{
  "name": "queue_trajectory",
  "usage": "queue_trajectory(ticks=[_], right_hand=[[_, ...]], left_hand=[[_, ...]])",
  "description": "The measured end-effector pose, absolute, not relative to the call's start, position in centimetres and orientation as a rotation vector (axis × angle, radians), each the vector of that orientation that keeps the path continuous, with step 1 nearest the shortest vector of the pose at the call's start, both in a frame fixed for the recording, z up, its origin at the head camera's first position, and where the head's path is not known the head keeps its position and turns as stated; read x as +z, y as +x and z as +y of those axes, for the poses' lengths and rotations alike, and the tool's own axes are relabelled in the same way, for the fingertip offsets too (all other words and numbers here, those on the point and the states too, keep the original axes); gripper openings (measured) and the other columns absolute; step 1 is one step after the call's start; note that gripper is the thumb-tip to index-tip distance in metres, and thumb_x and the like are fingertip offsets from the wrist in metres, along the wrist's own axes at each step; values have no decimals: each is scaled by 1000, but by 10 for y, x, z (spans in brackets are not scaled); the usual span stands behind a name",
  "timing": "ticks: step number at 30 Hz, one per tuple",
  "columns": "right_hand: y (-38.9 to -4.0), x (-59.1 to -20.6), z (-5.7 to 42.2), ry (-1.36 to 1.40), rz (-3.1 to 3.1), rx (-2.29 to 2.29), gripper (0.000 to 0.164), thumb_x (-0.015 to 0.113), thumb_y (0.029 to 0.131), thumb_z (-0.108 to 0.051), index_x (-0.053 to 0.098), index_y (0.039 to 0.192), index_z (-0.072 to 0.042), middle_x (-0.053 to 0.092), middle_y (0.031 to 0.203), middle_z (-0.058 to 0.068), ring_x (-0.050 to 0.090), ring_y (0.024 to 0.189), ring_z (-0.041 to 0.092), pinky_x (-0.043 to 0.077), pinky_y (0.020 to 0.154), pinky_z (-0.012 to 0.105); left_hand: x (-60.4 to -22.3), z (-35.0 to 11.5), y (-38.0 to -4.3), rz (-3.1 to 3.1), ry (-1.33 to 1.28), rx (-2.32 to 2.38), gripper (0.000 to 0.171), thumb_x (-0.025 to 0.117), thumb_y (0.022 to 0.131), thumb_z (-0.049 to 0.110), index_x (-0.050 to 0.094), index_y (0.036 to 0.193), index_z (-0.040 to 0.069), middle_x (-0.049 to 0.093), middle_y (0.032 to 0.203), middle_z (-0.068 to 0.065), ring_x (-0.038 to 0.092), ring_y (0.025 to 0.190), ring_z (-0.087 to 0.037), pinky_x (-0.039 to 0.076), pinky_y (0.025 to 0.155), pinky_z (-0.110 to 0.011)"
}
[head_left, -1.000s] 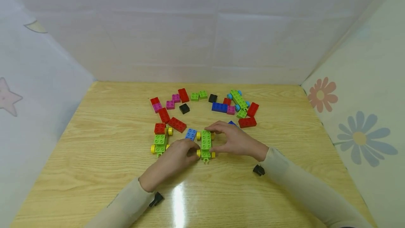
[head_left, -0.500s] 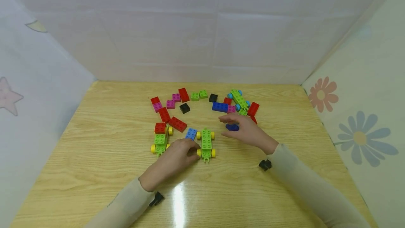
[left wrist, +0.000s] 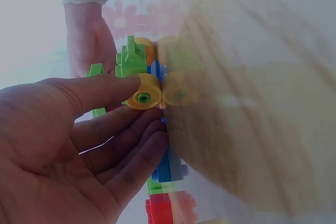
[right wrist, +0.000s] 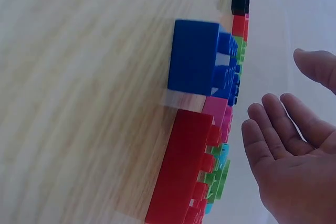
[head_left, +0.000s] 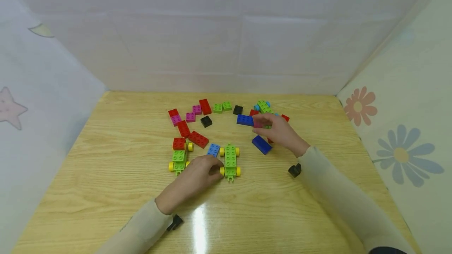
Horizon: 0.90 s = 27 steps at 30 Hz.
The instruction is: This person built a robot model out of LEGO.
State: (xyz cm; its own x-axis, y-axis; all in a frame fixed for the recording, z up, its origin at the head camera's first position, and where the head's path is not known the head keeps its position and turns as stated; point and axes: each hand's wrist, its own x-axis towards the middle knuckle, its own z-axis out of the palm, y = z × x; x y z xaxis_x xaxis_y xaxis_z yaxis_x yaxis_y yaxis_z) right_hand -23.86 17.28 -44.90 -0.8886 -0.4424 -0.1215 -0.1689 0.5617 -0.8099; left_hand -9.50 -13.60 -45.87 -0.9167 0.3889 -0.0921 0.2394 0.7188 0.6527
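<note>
In the head view my left hand [head_left: 199, 171] pinches the near left yellow wheel of a green toy car base [head_left: 230, 156]. The left wrist view has the thumb on that yellow wheel [left wrist: 144, 95], fingers beside it. My right hand [head_left: 279, 130] hovers over the back right bricks, holding nothing; its fingers are parted from the thumb in the right wrist view. Beneath it are a pink brick [head_left: 258, 125] and a green brick, partly hidden. A dark blue brick [head_left: 262, 144] lies just in front, and a red brick [right wrist: 181, 166] is close by, mostly covered in the head view.
Left of the base stands another yellow-wheeled green car [head_left: 179, 156] with a red brick on top. A light blue brick [head_left: 213, 149] lies between them. Red, pink, black and green bricks are scattered behind. A blue-wheeled green base [head_left: 264, 106] sits at the back right.
My right hand has left the green car base and moved back and right, passing over the dark blue brick, which is now uncovered. My left hand stays at the wheel.
</note>
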Motion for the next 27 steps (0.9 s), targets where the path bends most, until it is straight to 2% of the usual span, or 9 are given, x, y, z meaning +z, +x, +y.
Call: queue_trajectory(ticks=[14, 27], right_hand=[[-276, -450, 163, -409, 2525, -1218, 56, 71, 112, -29, 58, 161, -8, 65, 159, 13, 62, 146, 36, 51, 125, 59], [-300, -451, 160, -401, 2590, -1093, 54, 69, 112, -22, 56, 161, -3, 64, 159, 19, 63, 146, 39, 52, 123, 58]], left_hand=[[-460, -137, -94, 2701, 499, 995, 18, 80, 103, 13, 82, 121, 9, 81, 125, -8, 75, 124, -28, 59, 113, -52], [-460, -136, -95, 2719, 518, 972, 20, 80, 102, 12, 83, 122, 8, 82, 123, -8, 75, 121, -28, 60, 110, -51]])
